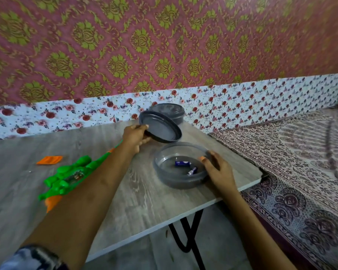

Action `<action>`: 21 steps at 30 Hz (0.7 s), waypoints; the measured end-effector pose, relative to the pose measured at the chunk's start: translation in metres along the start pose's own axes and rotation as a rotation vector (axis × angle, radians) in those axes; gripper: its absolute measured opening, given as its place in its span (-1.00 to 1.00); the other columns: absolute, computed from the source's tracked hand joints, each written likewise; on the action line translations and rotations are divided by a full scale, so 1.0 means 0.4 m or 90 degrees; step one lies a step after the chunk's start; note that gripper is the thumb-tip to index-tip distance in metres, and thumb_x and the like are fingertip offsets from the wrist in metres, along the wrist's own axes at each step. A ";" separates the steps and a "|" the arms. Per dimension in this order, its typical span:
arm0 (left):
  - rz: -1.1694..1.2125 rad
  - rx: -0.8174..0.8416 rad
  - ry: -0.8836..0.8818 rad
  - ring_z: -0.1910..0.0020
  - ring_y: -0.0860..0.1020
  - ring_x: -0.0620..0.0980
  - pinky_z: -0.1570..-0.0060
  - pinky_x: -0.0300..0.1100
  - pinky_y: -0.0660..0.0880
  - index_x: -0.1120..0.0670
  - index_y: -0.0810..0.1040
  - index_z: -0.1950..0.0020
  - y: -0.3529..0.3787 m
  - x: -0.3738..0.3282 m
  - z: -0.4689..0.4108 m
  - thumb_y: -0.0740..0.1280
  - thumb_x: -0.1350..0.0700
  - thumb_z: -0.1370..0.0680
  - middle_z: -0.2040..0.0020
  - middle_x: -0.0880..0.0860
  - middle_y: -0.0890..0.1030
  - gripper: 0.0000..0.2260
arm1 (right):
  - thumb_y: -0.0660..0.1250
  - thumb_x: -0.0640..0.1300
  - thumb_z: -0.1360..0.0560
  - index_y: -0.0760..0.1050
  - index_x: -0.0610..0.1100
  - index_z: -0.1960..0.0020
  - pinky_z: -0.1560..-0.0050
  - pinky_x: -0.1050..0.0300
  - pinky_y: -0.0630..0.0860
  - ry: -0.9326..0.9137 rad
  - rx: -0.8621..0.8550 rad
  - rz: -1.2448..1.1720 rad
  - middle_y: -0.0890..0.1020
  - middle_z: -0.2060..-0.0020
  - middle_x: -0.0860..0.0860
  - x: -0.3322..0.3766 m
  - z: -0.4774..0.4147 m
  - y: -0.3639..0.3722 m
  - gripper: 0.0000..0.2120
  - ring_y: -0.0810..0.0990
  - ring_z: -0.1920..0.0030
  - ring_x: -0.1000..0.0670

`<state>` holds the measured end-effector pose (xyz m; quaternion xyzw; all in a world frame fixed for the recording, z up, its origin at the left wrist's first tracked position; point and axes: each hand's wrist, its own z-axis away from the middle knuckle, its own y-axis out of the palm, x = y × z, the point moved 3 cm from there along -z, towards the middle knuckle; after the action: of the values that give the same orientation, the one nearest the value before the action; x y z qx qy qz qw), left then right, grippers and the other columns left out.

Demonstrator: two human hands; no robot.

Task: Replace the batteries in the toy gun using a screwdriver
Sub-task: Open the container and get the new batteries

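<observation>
I read this as the battery-fetch step: left hand (135, 136) holds the grey lid (160, 126) tilted, off its container, fingers and thumb pinching the lid's near rim. Right hand (219, 168) steadies the open grey container (179, 165), fingers curled against its right wall. 2 batteries (185, 166) lie loose inside. Green toy gun (70, 175) lies on the table (144, 201), left of my left forearm; an orange cover piece (49, 160) sits apart behind it. No screwdriver in view. Second closed container (169, 112) stands behind. Next: park the lid, pick out both cells.
</observation>
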<state>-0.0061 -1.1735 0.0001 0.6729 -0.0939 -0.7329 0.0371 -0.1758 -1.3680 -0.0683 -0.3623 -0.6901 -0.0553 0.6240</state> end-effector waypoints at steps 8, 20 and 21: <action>0.002 -0.017 -0.105 -0.22 0.52 0.16 -0.03 -0.04 0.50 0.32 0.39 -0.31 0.021 0.096 -0.027 0.23 0.31 -0.59 -0.29 0.26 0.48 -0.70 | 0.27 0.11 -0.49 0.44 -0.06 -0.32 -0.26 -0.12 0.44 -0.041 -0.047 0.038 0.57 -0.21 -0.03 -0.012 -0.005 0.000 -0.55 0.52 -0.20 -0.03; -0.798 0.119 0.198 -0.11 0.56 0.12 -0.08 -0.10 0.47 0.17 0.57 -0.18 0.033 -0.022 0.071 0.38 0.08 -0.48 -0.16 0.16 0.60 -0.70 | 0.36 -0.03 -0.46 0.35 -0.12 -0.37 -0.28 0.06 0.39 -0.068 0.034 0.025 0.46 -0.32 -0.03 0.059 0.016 -0.030 -0.48 0.42 -0.31 -0.03; -0.831 0.174 0.249 -0.12 0.56 0.09 -0.11 -0.11 0.48 0.11 0.60 -0.17 0.057 -0.020 0.094 0.38 0.09 -0.48 -0.16 0.12 0.61 -0.72 | 0.37 -0.06 -0.46 0.38 -0.12 -0.35 -0.25 0.10 0.39 -0.100 0.063 0.075 0.48 -0.29 -0.02 0.078 0.009 -0.037 -0.51 0.44 -0.29 -0.02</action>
<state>-0.0442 -1.1910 0.0150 0.7099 0.2473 -0.4521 -0.4801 -0.1859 -1.3632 -0.0354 -0.3744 -0.7161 0.0446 0.5875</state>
